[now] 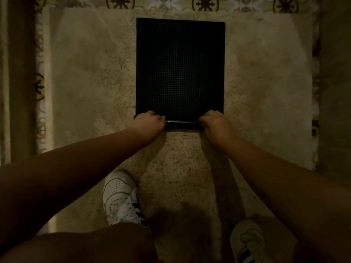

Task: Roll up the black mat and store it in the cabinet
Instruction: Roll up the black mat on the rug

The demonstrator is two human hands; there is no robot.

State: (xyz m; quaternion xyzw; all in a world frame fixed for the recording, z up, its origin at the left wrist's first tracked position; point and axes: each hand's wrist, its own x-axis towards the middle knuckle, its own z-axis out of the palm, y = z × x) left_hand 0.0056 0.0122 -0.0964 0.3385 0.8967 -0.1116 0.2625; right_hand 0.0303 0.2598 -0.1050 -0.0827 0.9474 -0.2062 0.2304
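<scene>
Gripping the black mat (180, 69) at its near, curled edge, your left hand (150, 123) and right hand (214, 124) keep fingers clenched on it.

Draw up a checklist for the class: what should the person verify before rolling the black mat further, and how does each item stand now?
1. Both hands on the near edge: ok. The left hand and right hand grip the black mat near its two near corners.
2. Roll started evenly: ok. A thin rolled strip runs straight between the hands.
3. Rest of the mat flat: ok. It lies flat on the beige rug.
4. Path ahead free: ok. Nothing sits on the mat.
5. Feet off the mat: ok. The left shoe and right shoe stand on the rug behind it.
6. Cabinet ready: cannot tell. No cabinet is in view.
</scene>
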